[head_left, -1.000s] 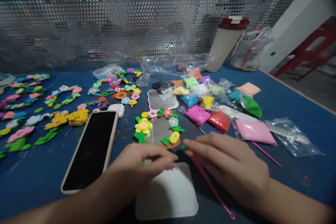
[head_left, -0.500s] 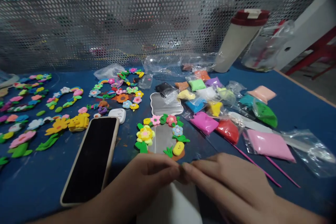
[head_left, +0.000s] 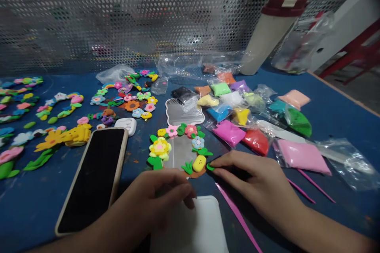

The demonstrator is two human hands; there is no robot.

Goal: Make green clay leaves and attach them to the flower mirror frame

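My right hand [head_left: 252, 184] pinches a small green piece of clay [head_left: 210, 167] between thumb and forefinger, at the lower right edge of a small mirror [head_left: 181, 150]. Clay flowers, leaves and a yellow oval figure [head_left: 199, 163] with a face line the mirror's border, and brown clay shows along its lower edge. My left hand [head_left: 166, 197] hovers over a white board [head_left: 204, 221], its fingers loosely bent and apart with nothing visible in them. Beside my right hand lies a flat pink clay tool [head_left: 237, 209].
A phone [head_left: 95, 178] lies left of my left hand. Several clay-decorated frames [head_left: 61, 106] spread across the left. Bags of coloured clay [head_left: 230, 132] and a second mirror [head_left: 184, 112] lie further back. A tumbler [head_left: 264, 35] stands by the perforated metal screen [head_left: 133, 16].
My hands, together before, have parted. The right moved to the mirror's lower right edge with the green clay; the left stays over the white board. The pink tool has come into view.
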